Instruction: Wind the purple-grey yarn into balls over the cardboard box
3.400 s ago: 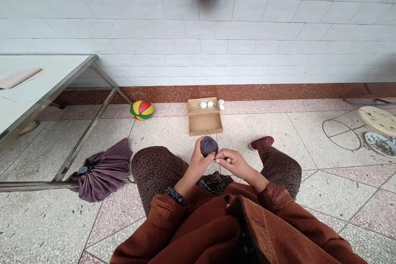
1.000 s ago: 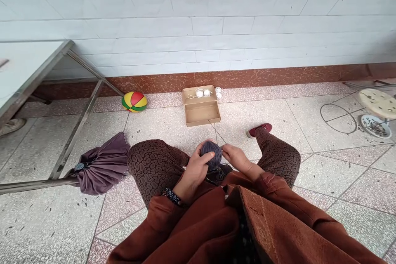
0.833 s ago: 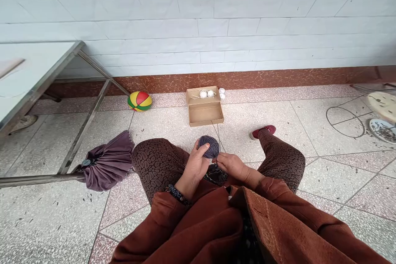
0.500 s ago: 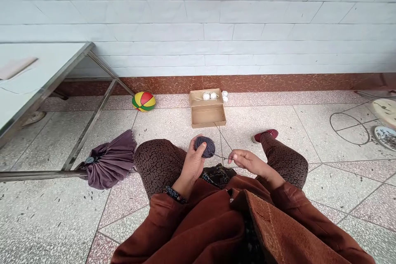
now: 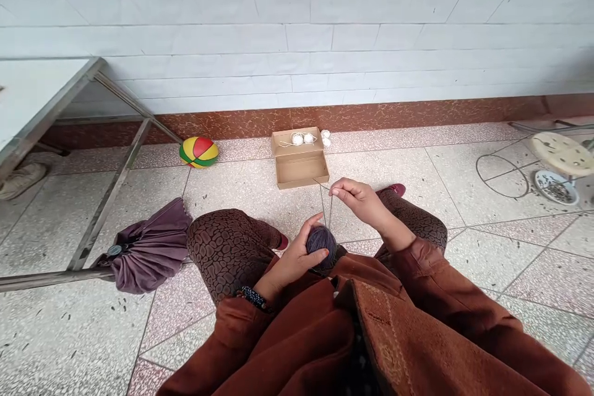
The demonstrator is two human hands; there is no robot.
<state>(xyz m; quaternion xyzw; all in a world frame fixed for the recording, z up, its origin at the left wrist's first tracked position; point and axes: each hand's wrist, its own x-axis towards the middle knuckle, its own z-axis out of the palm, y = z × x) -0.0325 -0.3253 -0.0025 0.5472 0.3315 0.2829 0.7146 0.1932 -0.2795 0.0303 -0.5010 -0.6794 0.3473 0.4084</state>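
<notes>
My left hand (image 5: 299,252) is wrapped round a dark grey-purple ball of yarn (image 5: 322,244), held low over my lap with the thumb across its front. Above and to the right of it, my right hand (image 5: 356,198) pinches the yarn strand (image 5: 331,213) between thumb and forefinger. The strand runs up from the ball to the pinch, and another length leads toward the front edge of the open cardboard box (image 5: 302,184) on the floor. White balls of yarn (image 5: 303,138) lie in the box's lid part.
More white yarn (image 5: 325,138) sits beside the lid. A colourful ball (image 5: 198,152) lies near the wall. To the left are a metal-framed table (image 5: 123,189) and a purple cloth bundle (image 5: 151,247). A stool (image 5: 562,153) and a white bowl (image 5: 555,187) stand at right.
My right hand has risen with the strand, now above the ball. My left hand has brought the yarn ball lower and turned it. The whole view has shifted a little to the right.
</notes>
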